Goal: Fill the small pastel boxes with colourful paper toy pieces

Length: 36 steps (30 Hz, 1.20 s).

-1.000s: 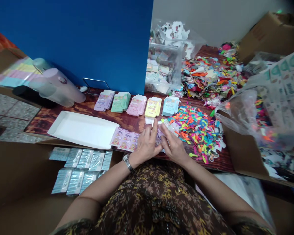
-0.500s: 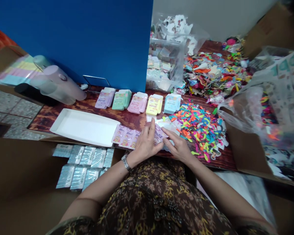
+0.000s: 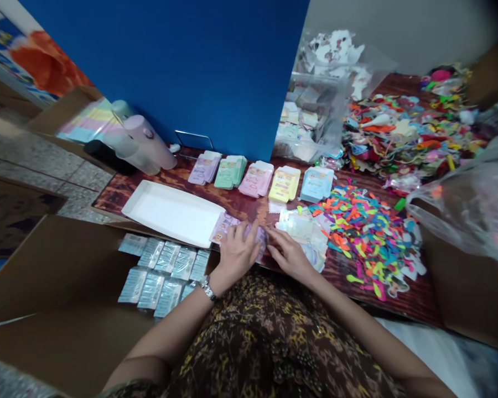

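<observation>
A row of small purple printed boxes lies along the table's front edge, its left end touching a long white tray. My left hand rests over the row, fingers bent around the boxes and hiding most of them. At the row's right end, my right hand closes its fingertips and thumb on the last purple box. Behind the hands stand stacks of flat cartons: purple, green, pink, yellow and blue. Translucent pieces lie beside my right hand.
A heap of small colourful plastic pieces covers the table's right. Below left, an open cardboard box holds wrapped blue packs. A pink cup, a clear bin and a plastic bag stand around; a blue panel rises behind.
The view has turned left, so everything sits further right. My left hand has spread over more of the purple row, and my right hand has drawn in against its end.
</observation>
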Each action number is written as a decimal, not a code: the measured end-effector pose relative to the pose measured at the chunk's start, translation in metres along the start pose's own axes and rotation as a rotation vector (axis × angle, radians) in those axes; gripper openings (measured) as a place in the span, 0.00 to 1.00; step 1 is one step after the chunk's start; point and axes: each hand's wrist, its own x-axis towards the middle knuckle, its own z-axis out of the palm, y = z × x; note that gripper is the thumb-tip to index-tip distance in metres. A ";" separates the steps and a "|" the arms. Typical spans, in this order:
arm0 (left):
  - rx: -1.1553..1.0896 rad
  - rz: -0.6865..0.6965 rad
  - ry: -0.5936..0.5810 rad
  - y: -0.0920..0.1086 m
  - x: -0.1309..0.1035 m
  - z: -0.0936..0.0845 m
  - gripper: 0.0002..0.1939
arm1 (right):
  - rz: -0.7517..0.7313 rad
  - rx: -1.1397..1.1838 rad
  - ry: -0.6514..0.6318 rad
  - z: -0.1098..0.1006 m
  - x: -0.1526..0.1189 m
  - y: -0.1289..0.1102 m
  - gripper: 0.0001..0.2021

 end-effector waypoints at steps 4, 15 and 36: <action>-0.079 -0.230 0.164 -0.066 0.054 0.008 0.26 | 0.014 -0.004 0.041 -0.004 -0.007 0.003 0.21; -0.039 -0.740 -0.196 -0.207 0.165 0.039 0.47 | -0.016 -0.032 0.107 -0.011 -0.016 -0.006 0.18; -0.178 -0.051 0.303 -0.059 0.088 -0.009 0.46 | -0.318 -0.404 0.436 -0.043 0.047 -0.052 0.26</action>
